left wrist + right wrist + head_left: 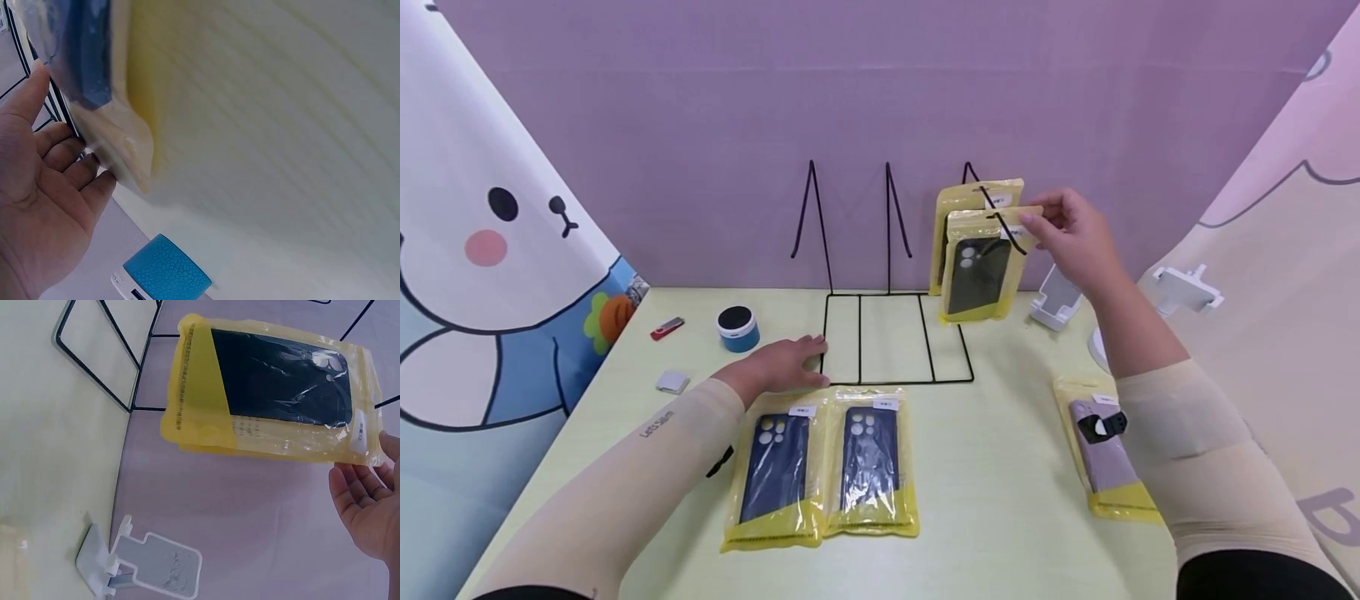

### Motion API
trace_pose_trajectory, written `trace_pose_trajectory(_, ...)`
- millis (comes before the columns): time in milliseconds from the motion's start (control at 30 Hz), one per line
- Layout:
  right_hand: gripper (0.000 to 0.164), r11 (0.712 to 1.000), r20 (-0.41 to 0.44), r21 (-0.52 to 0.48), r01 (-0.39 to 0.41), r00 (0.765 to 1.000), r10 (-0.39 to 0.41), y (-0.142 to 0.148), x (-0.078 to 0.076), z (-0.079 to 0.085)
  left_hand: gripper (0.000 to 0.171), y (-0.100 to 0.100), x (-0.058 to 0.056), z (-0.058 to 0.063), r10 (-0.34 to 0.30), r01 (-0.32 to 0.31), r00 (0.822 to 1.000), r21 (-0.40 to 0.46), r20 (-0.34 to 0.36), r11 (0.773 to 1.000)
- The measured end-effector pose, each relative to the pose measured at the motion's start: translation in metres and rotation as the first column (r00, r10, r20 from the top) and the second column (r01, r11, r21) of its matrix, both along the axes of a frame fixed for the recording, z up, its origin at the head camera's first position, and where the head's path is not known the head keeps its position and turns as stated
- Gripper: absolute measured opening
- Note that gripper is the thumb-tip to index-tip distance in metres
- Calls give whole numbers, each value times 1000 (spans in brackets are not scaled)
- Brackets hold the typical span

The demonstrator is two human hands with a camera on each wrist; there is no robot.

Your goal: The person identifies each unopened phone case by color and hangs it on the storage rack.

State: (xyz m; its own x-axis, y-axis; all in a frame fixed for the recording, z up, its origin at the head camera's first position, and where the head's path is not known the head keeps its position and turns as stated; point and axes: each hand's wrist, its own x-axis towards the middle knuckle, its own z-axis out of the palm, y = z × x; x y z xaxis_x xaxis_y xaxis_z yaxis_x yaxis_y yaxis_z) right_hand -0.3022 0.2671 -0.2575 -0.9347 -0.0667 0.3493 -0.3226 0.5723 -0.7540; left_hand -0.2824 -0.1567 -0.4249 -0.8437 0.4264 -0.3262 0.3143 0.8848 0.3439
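My right hand (1078, 242) pinches the upper right corner of a yellow-edged pouch with a black phone case (977, 275) inside. The right prong of a black wire display rack (898, 382) passes through the pouch's top, its tip in front. Behind it, another yellow pouch (946, 204) hangs on the same prong. At the rack base's left side, my left hand (778, 365) touches the wire with fingers extended and loosely bent. Just in front of the rack, two pouches with dark blue phone cases (775, 467) (871, 458) lie side by side.
A pouch with a purple phone case (1101, 450) lies under the right forearm. White phone stands (1060, 300) (1183, 287) stand at the right. Left of the rack are a blue round speaker (738, 329), a red USB stick (667, 328) and a small white block (672, 382).
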Motion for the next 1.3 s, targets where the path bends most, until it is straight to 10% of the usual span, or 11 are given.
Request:
trace_pose_trajectory(267,45,999,51,-4,40,998,-40,24,12,-14,81,-1,-1,-1,-11,11,1000,-14,-8,1000)
trace_pose_trajectory(667,46,963,142,270,3,989,-43,72,40,-43,79,-2,-2,-3,-26,25,1000,-22,-17,999)
trace_pose_trajectory(1300,57,762,515,579,-290,855,-66,134,61,-122,79,-2,-3,-5,-14,13,999,-20,-28,1000)
